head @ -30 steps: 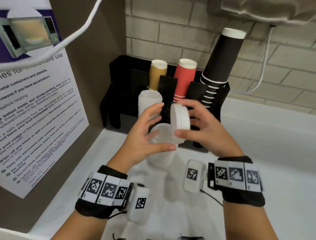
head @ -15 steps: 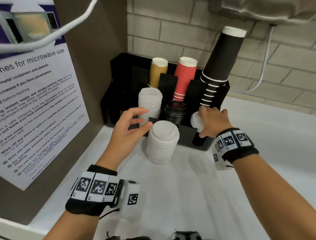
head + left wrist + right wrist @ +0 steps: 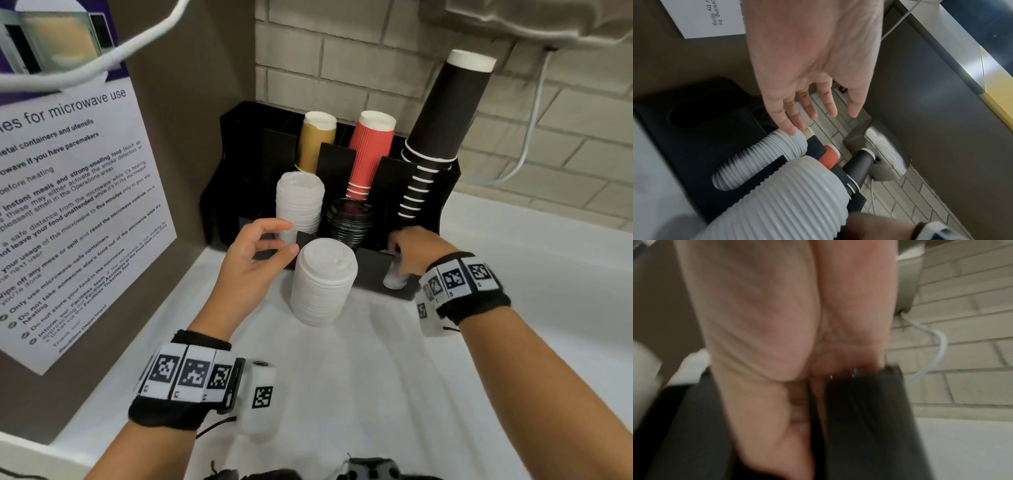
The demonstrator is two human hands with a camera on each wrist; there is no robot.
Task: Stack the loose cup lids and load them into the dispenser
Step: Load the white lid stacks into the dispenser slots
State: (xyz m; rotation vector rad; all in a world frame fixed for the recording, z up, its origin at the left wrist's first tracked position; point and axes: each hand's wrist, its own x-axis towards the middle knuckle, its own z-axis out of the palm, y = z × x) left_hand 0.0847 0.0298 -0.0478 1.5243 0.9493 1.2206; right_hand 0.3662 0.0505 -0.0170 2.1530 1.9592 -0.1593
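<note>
Left hand (image 3: 254,257) open beside lid stack (image 3: 323,281), right hand (image 3: 416,251) in dispenser (image 3: 373,270), grip unclear

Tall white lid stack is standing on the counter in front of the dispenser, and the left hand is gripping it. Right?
Not quite. The tall white lid stack does stand on the counter in front of the dispenser, but the left hand isn't gripping it. The head view shows that hand open beside the stack, fingers relaxed and holding nothing; the left wrist view agrees.
</note>
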